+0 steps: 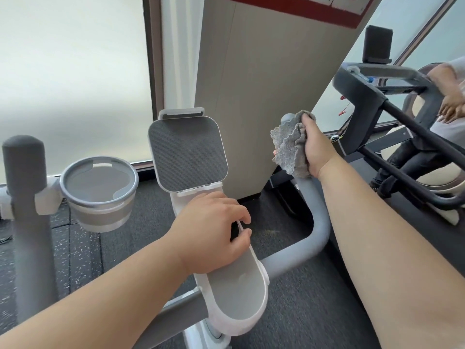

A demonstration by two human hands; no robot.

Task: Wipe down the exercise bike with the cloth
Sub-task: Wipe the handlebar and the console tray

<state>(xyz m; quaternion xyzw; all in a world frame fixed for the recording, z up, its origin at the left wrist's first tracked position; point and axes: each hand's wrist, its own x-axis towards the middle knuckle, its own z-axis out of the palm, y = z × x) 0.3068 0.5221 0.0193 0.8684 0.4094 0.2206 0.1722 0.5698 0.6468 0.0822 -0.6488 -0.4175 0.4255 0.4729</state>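
The white and grey exercise bike fills the middle of the head view. Its console has a grey tablet pad standing up behind it. My left hand rests on the console, fingers curled over a dark knob. My right hand grips a crumpled grey cloth wrapped around the upper end of the right grey handlebar. The handlebar's rounded tip shows just above the cloth. The left handlebar stands upright at the far left.
A grey cup holder hangs beside the left handlebar. A beige pillar stands right behind the bike. To the right is a dark treadmill, with another person's arm and legs at the far right edge. Dark speckled rubber floor lies below.
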